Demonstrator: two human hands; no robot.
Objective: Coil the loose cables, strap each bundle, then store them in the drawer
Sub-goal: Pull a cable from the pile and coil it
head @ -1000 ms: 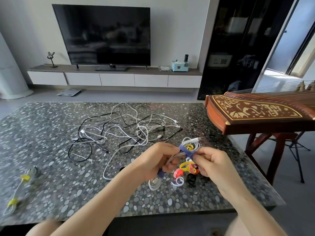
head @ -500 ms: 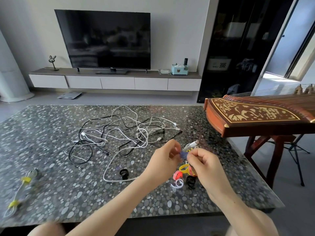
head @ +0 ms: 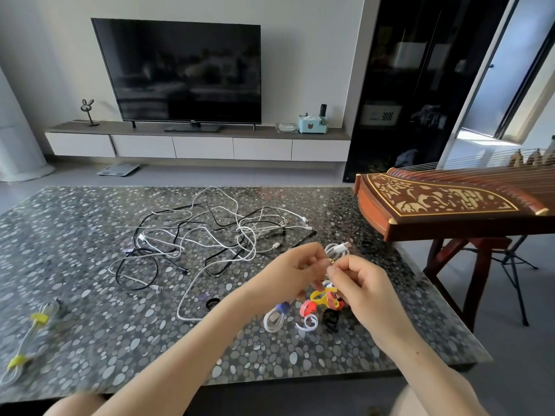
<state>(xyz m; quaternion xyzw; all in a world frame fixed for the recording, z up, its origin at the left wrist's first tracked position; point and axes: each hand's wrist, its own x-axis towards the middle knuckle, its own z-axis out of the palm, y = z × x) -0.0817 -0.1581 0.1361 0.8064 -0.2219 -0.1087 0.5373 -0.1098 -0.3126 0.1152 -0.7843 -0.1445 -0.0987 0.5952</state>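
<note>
— Where was the cable (head: pixel 338 250)?
— Above the table (head: pixel 90 235), pinched by the left hand (head: pixel 295 270) and right hand (head: pixel 357 283), both closed on it.
— How would it handle?
— Probably light, floppy and springy; best gripped across the coil.
— Anything hidden?
— Fingers covered its middle. I couldn't tell whether the blue-banded loop (head: pixel 274 318) belonged to it.

pale wall, dark tv (head: pixel 183 70) on a low cabinet (head: pixel 198 142), daylight from right.
</note>
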